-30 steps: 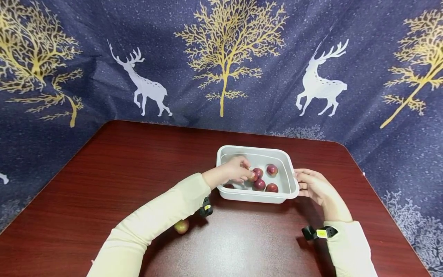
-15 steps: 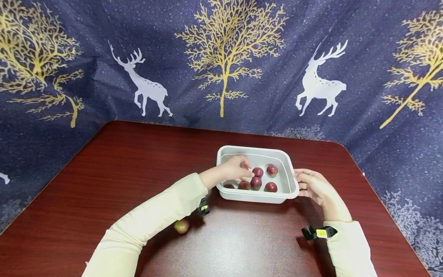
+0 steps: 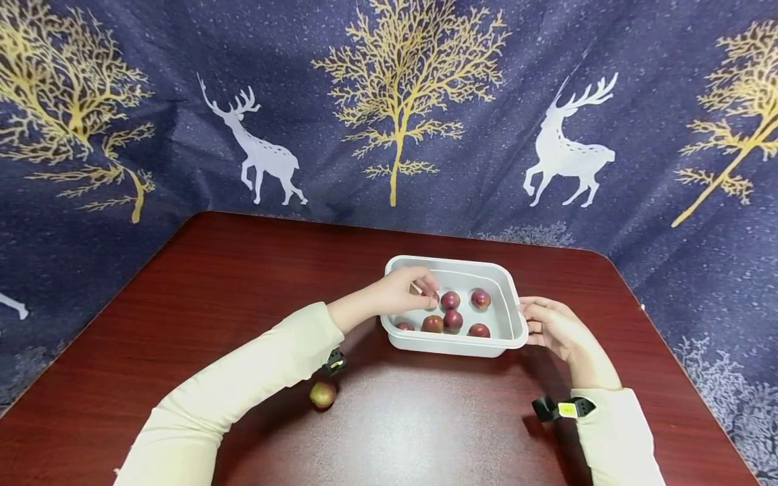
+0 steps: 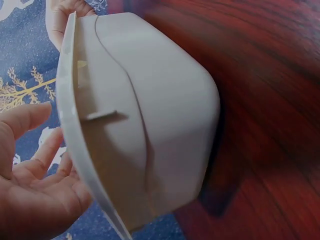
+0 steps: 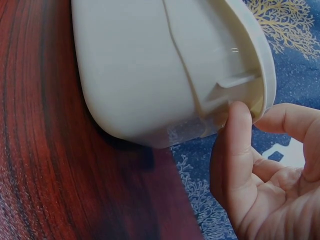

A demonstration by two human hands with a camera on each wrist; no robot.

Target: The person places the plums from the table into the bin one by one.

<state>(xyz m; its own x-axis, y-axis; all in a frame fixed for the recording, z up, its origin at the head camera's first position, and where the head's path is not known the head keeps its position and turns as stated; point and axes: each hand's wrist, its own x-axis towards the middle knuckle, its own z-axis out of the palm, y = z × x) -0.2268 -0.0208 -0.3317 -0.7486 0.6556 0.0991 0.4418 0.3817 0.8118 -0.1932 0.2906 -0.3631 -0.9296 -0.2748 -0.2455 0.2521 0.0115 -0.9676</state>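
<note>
A white plastic box (image 3: 450, 347) stands on the table, holding several dark red plums (image 3: 481, 299). My left hand (image 3: 404, 290) hovers over the box's left side, thumb and fingers apart. Another plum shows partly behind its fingertips; whether they touch it I cannot tell. In the left wrist view the left hand (image 4: 42, 175) is beside the box rim (image 4: 75, 115). My right hand (image 3: 556, 331) holds the box's right end; in the right wrist view its thumb and finger pinch the rim (image 5: 269, 75). A greenish-red plum (image 3: 323, 395) lies on the table below my left sleeve.
The dark red wooden table (image 3: 273, 263) reaches back to a blue cloth (image 3: 340, 175) printed with yellow trees and white deer. Black bands with small devices (image 3: 550, 408) sit on both wrists.
My left hand has let go of a plum, which now lies near the box's front wall, and has drawn back to the left. The right hand has stayed at the box's right end.
</note>
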